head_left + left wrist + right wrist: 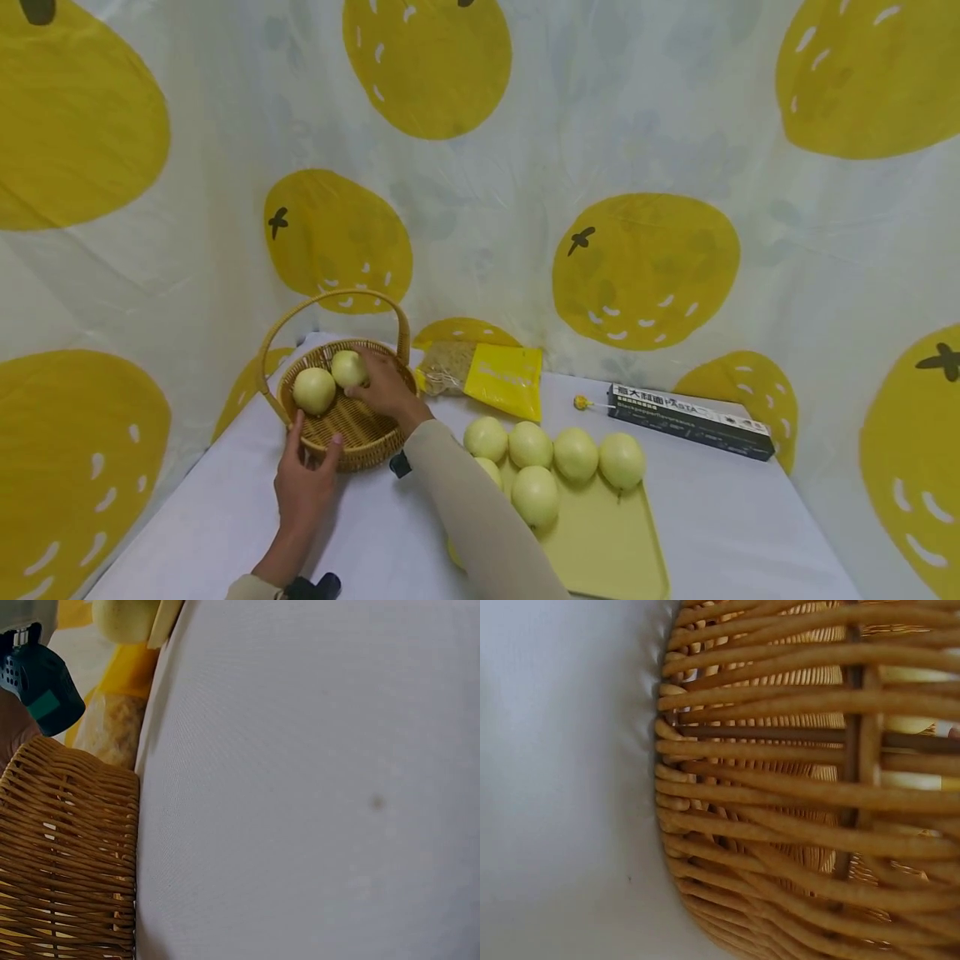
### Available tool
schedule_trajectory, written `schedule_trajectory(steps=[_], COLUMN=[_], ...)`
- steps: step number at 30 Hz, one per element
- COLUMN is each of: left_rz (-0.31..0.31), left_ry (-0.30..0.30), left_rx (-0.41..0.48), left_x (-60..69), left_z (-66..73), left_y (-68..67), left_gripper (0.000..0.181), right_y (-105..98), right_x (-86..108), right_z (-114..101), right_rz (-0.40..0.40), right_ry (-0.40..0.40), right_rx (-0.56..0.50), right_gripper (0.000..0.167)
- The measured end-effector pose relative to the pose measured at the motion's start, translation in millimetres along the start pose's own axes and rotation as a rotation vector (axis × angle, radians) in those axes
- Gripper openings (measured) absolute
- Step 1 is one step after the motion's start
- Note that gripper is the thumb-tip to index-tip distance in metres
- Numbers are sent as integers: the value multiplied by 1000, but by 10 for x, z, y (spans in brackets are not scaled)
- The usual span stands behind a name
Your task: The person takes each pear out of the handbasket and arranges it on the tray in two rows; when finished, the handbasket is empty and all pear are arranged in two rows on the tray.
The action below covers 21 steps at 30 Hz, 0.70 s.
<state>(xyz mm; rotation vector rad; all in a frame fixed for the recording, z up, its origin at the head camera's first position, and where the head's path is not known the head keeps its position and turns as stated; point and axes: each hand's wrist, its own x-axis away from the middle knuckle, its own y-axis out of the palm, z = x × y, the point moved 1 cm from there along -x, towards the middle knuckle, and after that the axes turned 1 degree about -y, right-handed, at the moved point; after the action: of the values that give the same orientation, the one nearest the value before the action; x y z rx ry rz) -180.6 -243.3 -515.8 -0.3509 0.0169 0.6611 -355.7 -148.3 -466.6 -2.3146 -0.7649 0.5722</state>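
Here, one basket, two fruits inside, right hand on one.

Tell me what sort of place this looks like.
Probably a small curtained-off table space, perhaps set up for demonstrations: a fruit-print curtain surrounds the white table at the back and both sides, and a basket stands on it.

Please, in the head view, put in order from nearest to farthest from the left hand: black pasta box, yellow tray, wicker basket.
From the left hand:
1. wicker basket, touching the hand
2. yellow tray, to its right
3. black pasta box, farthest right, toward the back
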Motion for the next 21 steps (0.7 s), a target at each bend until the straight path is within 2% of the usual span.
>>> schedule_trajectory(steps=[4, 6, 12, 14, 17, 21], left_rz=[-2, -1, -4, -6, -4, -6], left_ry=[1, 1, -6, -9, -7, -7], left_rx=[17, 24, 6, 1, 15, 26], left_x=[-2, -4, -14, -22, -24, -8], left_z=[13, 12, 8, 4, -5, -4], left_y=[-14, -16, -29, -36, -29, -21], left_gripper=[88, 88, 88, 87, 87, 88], right_y=[8, 17, 8, 1, 32, 68], right_x=[-31, -43, -49, -50, -86, -93], right_z=[12, 18, 1, -12, 14, 17], right_rz=[-14, 4, 153, 177, 134, 32], right_ry=[0, -3, 35, 45, 31, 10], right_rx=[2, 12, -100, -106, -47, 12], right_gripper=[78, 76, 61, 60, 69, 86])
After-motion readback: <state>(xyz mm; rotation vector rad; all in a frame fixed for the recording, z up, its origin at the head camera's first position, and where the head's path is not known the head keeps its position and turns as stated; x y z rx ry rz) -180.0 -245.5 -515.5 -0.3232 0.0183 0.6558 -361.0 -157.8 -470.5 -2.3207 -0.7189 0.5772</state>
